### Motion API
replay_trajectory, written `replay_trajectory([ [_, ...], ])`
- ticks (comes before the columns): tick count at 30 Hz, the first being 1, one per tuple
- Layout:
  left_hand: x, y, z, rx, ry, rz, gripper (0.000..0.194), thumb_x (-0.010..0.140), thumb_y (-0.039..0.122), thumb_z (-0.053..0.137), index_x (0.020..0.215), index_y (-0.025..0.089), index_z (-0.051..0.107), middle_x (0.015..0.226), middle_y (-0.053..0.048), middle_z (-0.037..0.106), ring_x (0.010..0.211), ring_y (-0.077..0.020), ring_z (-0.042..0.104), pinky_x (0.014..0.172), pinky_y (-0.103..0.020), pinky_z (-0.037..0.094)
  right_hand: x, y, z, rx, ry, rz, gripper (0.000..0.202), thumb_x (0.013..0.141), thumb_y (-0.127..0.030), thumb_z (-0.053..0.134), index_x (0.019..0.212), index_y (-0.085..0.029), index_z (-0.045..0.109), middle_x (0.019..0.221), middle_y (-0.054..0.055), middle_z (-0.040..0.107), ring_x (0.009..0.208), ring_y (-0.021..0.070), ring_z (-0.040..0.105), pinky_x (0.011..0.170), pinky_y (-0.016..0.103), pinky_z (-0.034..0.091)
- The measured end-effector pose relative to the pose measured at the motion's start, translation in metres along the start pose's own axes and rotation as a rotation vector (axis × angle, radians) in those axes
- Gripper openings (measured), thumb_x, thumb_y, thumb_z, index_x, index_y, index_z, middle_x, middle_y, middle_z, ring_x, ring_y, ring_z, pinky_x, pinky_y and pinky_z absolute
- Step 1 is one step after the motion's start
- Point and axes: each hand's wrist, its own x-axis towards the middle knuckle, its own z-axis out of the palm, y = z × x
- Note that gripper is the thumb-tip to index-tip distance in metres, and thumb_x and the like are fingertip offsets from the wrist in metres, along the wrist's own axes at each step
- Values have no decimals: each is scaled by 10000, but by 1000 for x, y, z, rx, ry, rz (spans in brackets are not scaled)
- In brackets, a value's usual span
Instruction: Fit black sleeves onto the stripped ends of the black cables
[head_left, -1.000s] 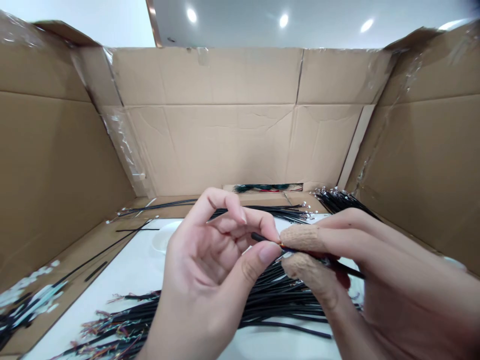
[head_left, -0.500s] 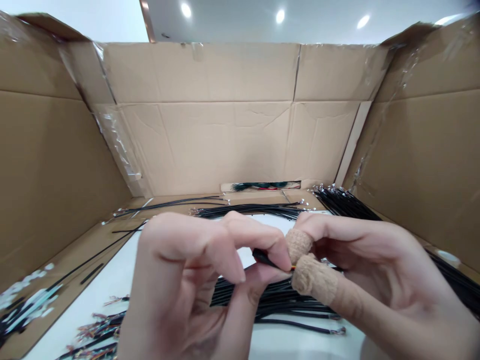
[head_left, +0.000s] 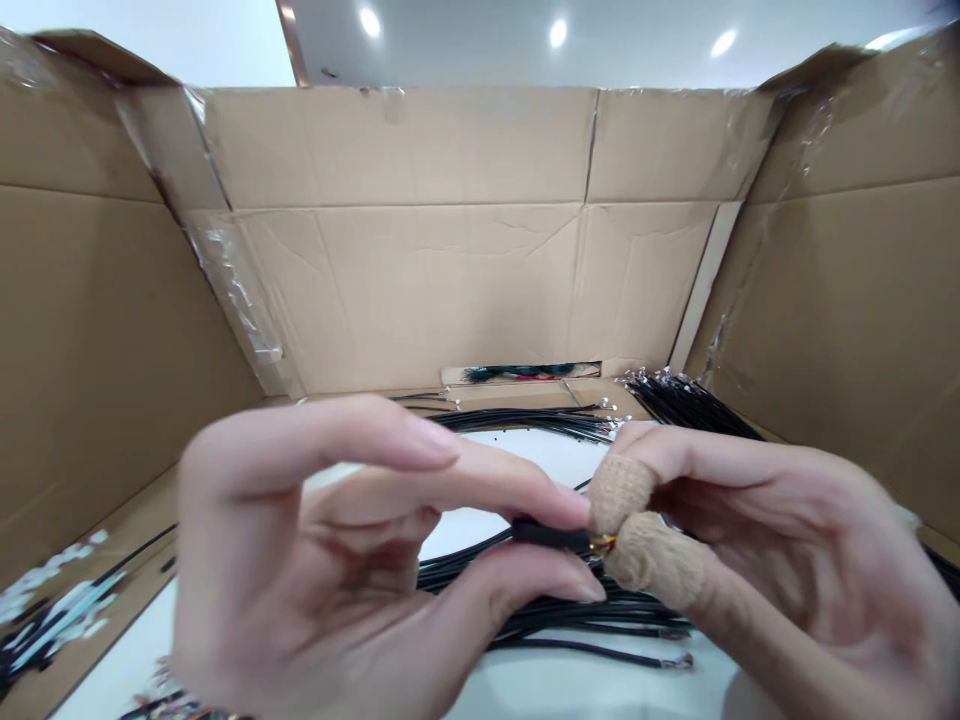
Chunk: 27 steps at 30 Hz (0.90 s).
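My left hand holds a short black tube-like piece, likely a cable end or sleeve, between a fingertip and the thumb. Its index finger is raised off the piece. Thin yellow and red wires come out of the black piece's right end. My right hand pinches these wires between thumb and index finger, both wrapped in tan tape. The wires' far ends are hidden behind the taped fingers. Beneath both hands lies a bundle of black cables on the white surface.
More black cables with small white connectors lie at the back and back right. At the left are white connectors and cables; stripped wire ends show lower down. Cardboard walls enclose the back and sides.
My left hand has opened somewhat, its index finger lifting up and left. More of the black piece and the coloured wires shows. My right hand has shifted slightly right, still pinching.
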Motion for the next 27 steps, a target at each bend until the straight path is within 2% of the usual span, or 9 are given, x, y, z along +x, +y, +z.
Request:
replay_trajectory([
  [4,9,2,7,-78,-88,-32,516,638,-1,862,989,286,615,786,88,787,664,-105,748,648,-117,618,-5,-1,20,-121,388,-112,149,878,-157,638,759,-246,649,689,-29,632,606,110,597,490,205,416],
  [7,12,0,9,-90,-63,-52,455,660,56,870,960,274,606,771,94,788,683,-104,758,699,-118,631,-7,-3,27,-206,514,-216,155,846,-111,656,783,-245,702,721,-23,669,605,126,641,472,229,444],
  [10,12,-3,10,-121,-58,-53,430,665,75,872,948,274,616,750,101,785,677,-108,762,715,-120,641,-7,-7,26,-310,528,-274,112,842,-139,676,751,-186,720,706,6,688,621,145,646,484,249,483],
  [13,12,-6,11,-179,-73,-54,435,646,90,886,942,276,629,746,104,785,652,-110,760,638,-89,629,-7,-10,26,-368,550,-295,120,845,-158,675,733,-183,712,708,8,693,644,147,646,521,255,511],
  [18,13,-7,11,-266,-103,-145,445,637,74,884,944,285,642,765,91,791,636,-131,760,550,-68,607,-8,-11,28,-321,550,-264,107,834,-153,684,739,-181,723,720,22,702,650,166,656,510,269,525],
  [23,13,-7,11,-301,-110,-137,439,653,71,875,948,290,636,756,91,789,642,-146,763,564,-90,622,-10,-12,27,-179,529,-223,119,842,-184,684,737,-161,737,706,33,696,603,166,663,457,262,500],
  [27,13,-5,13,-307,-105,-146,420,650,110,885,932,278,623,742,94,787,654,-152,765,555,-91,620,-10,-11,26,-166,519,-190,133,861,-227,673,755,-187,742,730,28,696,588,181,677,448,273,515],
])
